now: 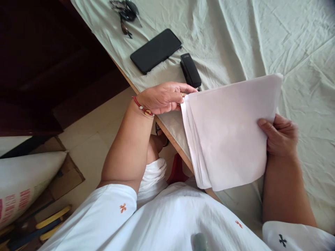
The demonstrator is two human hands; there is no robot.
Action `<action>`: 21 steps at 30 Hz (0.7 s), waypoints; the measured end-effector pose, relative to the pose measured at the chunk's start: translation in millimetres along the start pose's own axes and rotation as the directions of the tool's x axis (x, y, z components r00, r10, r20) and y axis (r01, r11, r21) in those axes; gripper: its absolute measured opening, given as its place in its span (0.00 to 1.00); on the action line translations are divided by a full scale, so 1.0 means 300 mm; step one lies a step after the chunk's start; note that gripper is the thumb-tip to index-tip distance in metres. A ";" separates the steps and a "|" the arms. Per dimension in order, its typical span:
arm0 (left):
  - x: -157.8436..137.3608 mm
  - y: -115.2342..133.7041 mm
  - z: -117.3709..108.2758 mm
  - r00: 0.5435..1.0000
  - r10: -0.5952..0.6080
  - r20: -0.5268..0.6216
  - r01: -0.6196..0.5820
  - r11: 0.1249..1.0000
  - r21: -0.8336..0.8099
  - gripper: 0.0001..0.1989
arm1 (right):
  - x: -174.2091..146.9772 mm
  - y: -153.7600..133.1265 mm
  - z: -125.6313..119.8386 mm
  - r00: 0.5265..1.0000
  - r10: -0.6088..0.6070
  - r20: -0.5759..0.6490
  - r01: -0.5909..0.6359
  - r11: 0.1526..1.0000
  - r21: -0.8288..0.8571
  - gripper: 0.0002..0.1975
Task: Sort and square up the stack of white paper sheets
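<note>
A stack of white paper sheets (232,136) is held tilted over the table's near edge, its left edges slightly fanned out. My right hand (282,136) grips the right side, thumb on top and the other fingers hidden beneath. At the upper left corner, my left hand (167,97) pinches the sheets between thumb and fingers, with the index finger stretched along the top edge. Just beyond that corner lies a black stapler (190,70), its near end close to the left fingertips. A red string bracelet circles my left wrist.
A black phone (156,51) lies left of the stapler, with a bunch of keys (127,12) farther back. Wrinkled pale cloth (309,45) covers the table. On the floor at left are a white printed sack (26,184) and cardboard (66,174). Something red (177,170) shows below the table.
</note>
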State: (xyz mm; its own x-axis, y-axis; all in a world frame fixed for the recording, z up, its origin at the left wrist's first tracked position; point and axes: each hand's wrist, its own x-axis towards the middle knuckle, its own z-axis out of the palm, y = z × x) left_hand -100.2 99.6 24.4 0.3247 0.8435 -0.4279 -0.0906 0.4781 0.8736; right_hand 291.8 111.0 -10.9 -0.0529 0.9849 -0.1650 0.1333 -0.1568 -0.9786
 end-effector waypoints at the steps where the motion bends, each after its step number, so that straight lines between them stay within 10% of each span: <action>1: 0.000 -0.002 -0.003 1.000 0.005 0.006 -0.005 1.000 -0.008 0.19 | 0.000 -0.001 0.002 1.000 0.003 -0.001 -0.003 1.000 0.001 0.15; 21: 0.018 -0.014 0.005 0.999 0.034 -0.019 -0.035 0.998 -0.053 0.21 | -0.006 -0.005 0.022 0.987 -0.089 -0.133 0.097 0.994 0.056 0.14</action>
State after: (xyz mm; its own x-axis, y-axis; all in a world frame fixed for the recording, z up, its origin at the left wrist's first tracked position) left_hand -96.7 101.6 18.8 0.3032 0.8640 -0.4019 -0.1515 0.4601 0.8748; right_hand 285.1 109.1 -9.9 0.0673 0.9959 -0.0599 0.0722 -0.0647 -0.9953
